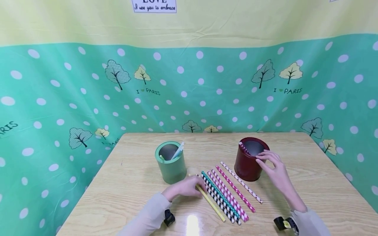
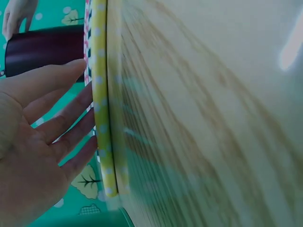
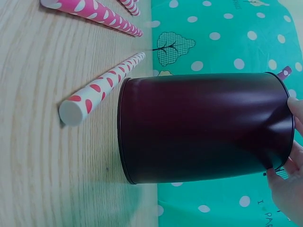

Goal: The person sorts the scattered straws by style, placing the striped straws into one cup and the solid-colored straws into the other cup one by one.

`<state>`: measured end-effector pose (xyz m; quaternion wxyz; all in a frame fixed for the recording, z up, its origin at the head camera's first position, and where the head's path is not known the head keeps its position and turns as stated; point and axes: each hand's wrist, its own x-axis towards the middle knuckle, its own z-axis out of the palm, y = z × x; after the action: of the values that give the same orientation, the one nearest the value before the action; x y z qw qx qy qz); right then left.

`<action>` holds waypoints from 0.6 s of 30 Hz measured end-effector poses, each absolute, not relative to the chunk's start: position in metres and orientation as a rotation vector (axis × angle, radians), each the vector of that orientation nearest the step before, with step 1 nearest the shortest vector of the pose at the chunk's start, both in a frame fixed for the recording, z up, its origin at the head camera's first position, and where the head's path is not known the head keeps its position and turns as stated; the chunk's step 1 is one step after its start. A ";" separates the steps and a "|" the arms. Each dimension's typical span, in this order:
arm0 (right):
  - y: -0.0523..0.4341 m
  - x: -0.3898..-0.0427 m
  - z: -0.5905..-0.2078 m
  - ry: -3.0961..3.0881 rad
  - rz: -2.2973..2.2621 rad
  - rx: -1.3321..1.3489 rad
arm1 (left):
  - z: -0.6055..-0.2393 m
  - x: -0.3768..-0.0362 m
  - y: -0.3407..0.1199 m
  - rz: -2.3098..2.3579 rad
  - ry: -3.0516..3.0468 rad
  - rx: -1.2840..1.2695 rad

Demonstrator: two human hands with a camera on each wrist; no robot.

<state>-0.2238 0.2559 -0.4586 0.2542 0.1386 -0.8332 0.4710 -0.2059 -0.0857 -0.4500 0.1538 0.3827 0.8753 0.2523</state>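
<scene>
My left hand (image 1: 189, 186) is over the upper part of a yellow paper straw (image 1: 213, 206) with pale dots. In the left wrist view its fingers are nearly straight, fingertips right at that straw. Over the near right rim of a dark red can (image 1: 247, 169) is my right hand (image 1: 275, 167), fingertips at the rim and no straw showing between them. A dark purple dotted straw (image 1: 244, 148) leans inside this can. The green can (image 1: 174, 171) stands left of the straws, holding a light blue straw (image 1: 178, 150) and a yellow-green one (image 1: 161, 157).
Right of the yellow straw lie several more in a slanted row: black-striped, a teal dotted straw (image 1: 220, 189), pink-striped, a pink dotted straw (image 1: 236, 189), and a white straw with red dots (image 1: 242, 182) beside the red can. A patterned curtain (image 1: 200, 85) hangs behind the wooden table (image 1: 118, 193).
</scene>
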 end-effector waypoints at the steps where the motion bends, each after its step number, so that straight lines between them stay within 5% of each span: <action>1: 0.251 -0.218 -0.448 -2.265 1.297 0.380 | -0.450 -0.207 -0.086 0.718 2.512 1.097; 6: 0.238 -0.201 -0.423 -2.302 1.287 0.342 | -0.451 -0.210 -0.087 0.673 2.514 1.101; 18: 0.239 -0.203 -0.427 -2.254 1.300 0.371 | -0.455 -0.214 -0.086 0.615 2.474 1.094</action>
<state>-0.2026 0.2388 -0.4273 0.2537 0.1366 -0.8295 0.4784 -0.2144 -0.0862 -0.4548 0.1828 0.3879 0.8767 0.2178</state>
